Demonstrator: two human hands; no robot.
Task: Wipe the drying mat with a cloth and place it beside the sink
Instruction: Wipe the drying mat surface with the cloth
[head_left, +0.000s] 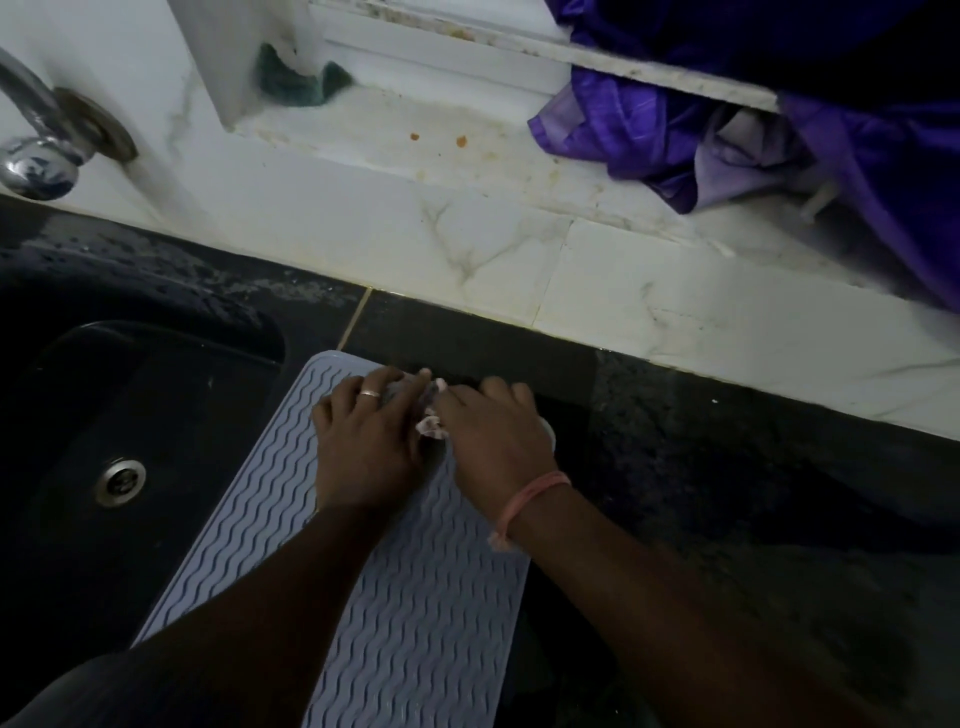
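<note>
The grip of both hands falls on a small pale cloth (431, 415) bunched between them at the far end of the drying mat (415, 597). The left hand (369, 441), with 1 ring on a finger, lies with its fingers bent over the cloth and its palm down on the mat. The right hand (493, 436) has its fingers curled around the cloth from the other side; a pink band circles that wrist. How firmly either hand holds the cloth cannot be told, since most of it is hidden under the fingers.

The mat is grey-blue silicone with wavy ridges, lying flat on the dark polished stone surface (727, 493), just right of the black sink (130, 415). Its left edge reaches the sink's rim, and its near end runs out of view at the bottom.

The sink has a round metal drain (120, 480), and its far rim is wet and speckled. A chrome tap (36, 135) juts from the white marbled wall tile at upper left. Behind the surface runs a white marble ledge (467, 218) with 2 small orange spots and some grime. A dark green scrubber (298, 83) sits against the upright at the back. Purple fabric (753, 130) is heaped at the ledge's right.
</note>
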